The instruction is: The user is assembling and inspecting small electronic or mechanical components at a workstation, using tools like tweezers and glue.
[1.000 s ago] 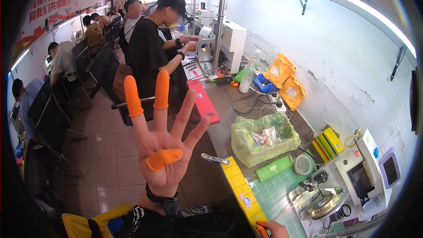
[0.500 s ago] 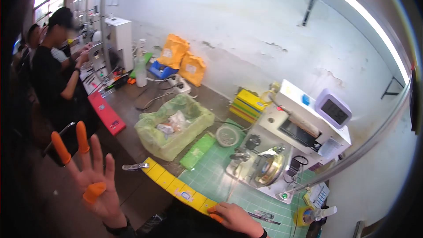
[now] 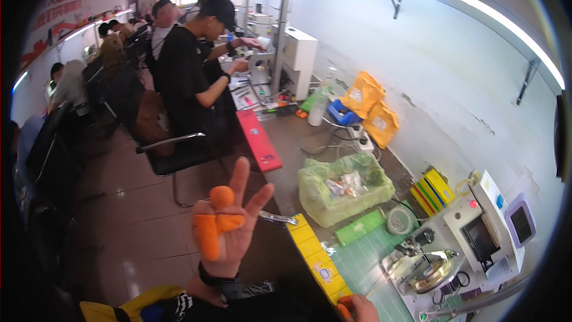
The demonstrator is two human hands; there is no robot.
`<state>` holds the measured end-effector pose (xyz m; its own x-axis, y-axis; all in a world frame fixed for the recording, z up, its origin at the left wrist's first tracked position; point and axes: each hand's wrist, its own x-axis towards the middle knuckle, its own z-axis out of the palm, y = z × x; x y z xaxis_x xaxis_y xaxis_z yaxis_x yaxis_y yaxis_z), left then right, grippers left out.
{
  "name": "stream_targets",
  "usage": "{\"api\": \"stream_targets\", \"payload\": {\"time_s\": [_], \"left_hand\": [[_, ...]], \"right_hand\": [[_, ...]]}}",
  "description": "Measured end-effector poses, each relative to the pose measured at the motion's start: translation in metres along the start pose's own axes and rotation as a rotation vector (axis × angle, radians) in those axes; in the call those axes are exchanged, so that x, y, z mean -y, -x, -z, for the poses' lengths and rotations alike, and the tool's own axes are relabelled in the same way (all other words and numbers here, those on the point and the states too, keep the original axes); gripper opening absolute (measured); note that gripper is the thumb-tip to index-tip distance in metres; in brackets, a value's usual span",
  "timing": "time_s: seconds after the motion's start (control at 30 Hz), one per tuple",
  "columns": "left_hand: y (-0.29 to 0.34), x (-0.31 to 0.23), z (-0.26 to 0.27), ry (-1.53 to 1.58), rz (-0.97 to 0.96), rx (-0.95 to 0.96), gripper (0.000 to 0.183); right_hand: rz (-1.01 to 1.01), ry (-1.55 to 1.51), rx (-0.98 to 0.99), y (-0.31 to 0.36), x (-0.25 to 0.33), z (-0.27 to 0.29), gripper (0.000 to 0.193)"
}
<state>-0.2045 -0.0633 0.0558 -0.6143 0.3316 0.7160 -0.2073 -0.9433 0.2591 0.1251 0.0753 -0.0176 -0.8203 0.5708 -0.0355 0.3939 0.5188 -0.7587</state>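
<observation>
My left hand (image 3: pixel 223 223) is raised off the bench's near edge and holds nothing. Orange finger cots cover its thumb and two fingers, which are bent inward; the other two fingers stand up, spread apart. At the lower edge, my right hand (image 3: pixel 360 309) rests at the near end of a yellow segmented strip (image 3: pixel 310 245) along the bench edge. Its orange-capped fingers are curled together; anything in them is hidden. A metal clipper-like tool (image 3: pixel 278 218) lies at the strip's far end. Beside the strip is a green gridded cutting mat (image 3: pixel 363 262).
A bin lined with green plastic (image 3: pixel 316 203) holds crumpled scraps. Near it are a green packet (image 3: pixel 361 227), a round dish (image 3: pixel 399 220) and a white bench machine (image 3: pixel 471 226) with a metal wheel. A person in black (image 3: pixel 185 65) stands beyond a chair (image 3: pixel 173 155).
The view has swung left, showing more of the room. My left hand has gone from spread fingers to two raised and the capped ones bent. My right hand stays by the yellow strip.
</observation>
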Motion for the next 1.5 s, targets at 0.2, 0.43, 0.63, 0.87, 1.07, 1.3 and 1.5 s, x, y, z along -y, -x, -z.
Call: {"api": "stream_targets", "payload": {"time_s": [0.2,0.43,0.63,0.87,1.07,1.3,1.5], "left_hand": [[-0.011,0.029,0.013,0.030,0.033,-0.060,0.029],[0.024,0.092,-0.092,0.214,0.755,0.377,0.024],[0.080,0.118,-0.250,0.832,0.755,1.253,0.019],[0.057,0.116,-0.092,0.257,0.820,1.122,0.019],[0.091,0.052,0.018,-0.393,0.832,0.758,0.014],[0.095,0.049,0.008,-0.671,0.854,0.686,0.036],[0.104,0.085,-0.012,-0.429,0.883,0.661,0.035]], "right_hand": [[0.017,0.017,-0.055,0.010,0.006,-0.009,0.015],[0.121,0.313,-0.160,-0.016,-0.023,-0.043,0.018],[-0.055,0.391,-0.326,0.015,-0.019,-0.056,0.033],[0.023,0.276,-0.284,0.013,-0.019,-0.048,0.027],[-0.050,0.267,-0.084,0.010,-0.019,-0.035,0.026],[0.043,0.045,0.121,-0.019,0.081,0.005,0.028],[-0.103,-0.161,-0.040,-0.004,0.092,0.017,0.036]]}}
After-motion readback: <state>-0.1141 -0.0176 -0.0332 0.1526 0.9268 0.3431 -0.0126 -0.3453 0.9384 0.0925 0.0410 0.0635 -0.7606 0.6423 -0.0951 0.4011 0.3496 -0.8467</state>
